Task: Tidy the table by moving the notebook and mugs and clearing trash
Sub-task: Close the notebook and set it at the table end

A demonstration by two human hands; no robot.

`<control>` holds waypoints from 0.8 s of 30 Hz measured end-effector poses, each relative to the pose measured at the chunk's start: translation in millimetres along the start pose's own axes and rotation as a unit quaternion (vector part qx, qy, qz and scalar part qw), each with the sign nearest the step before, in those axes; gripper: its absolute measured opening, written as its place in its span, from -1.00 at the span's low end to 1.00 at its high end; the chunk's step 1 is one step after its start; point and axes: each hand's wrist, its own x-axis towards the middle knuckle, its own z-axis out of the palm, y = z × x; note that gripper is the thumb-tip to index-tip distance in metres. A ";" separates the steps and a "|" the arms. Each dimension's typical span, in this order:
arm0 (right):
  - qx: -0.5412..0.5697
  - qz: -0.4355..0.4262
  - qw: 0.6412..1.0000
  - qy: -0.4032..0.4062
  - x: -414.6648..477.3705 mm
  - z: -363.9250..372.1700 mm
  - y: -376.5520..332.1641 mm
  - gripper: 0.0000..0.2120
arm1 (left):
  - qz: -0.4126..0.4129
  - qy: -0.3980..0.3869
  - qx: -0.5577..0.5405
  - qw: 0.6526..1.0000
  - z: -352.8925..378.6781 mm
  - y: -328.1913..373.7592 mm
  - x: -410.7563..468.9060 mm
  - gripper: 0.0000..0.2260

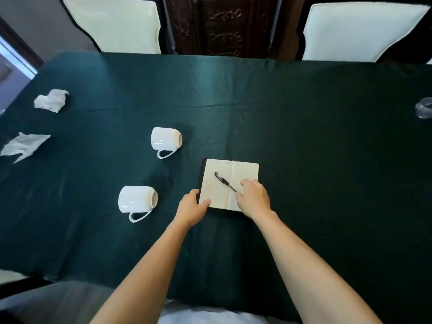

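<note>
An open notebook (218,183) with cream pages and a dark cover lies in the middle of the table. A black pen (224,181) rests slantwise across its left page. My left hand (192,209) grips the notebook's near left corner, thumb on the page. My right hand (253,198) lies on the right page, fingers bent, fingertips by the pen's tip. Two white mugs lie on their sides to the left, one farther (164,140), one nearer (135,199). Two crumpled white tissues sit at the far left, one farther (51,100) and one nearer (24,145).
A dark green cloth (304,113) covers the table. A clear glass object (424,110) stands at the right edge. Two white-cushioned chairs (117,24) (360,31) stand behind the far edge, with a dark carved cabinet (224,24) between them.
</note>
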 end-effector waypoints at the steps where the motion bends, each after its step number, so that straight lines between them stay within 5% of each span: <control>1: 0.002 0.004 1.000 -0.010 2.6 0.6 1.1 -0.67 | -0.009 0.001 -0.003 1.000 1.9 1.1 0.2 -0.40; 11: 0.110 0.073 0.991 -0.022 9.1 29.3 7.8 -0.88 | -0.057 0.037 -0.022 0.997 2.3 1.8 15.0 -0.46; 24: 0.208 0.163 0.965 0.003 9.5 41.8 -19.5 -0.86 | -0.049 0.018 -0.049 0.997 -6.3 -8.5 31.5 -0.49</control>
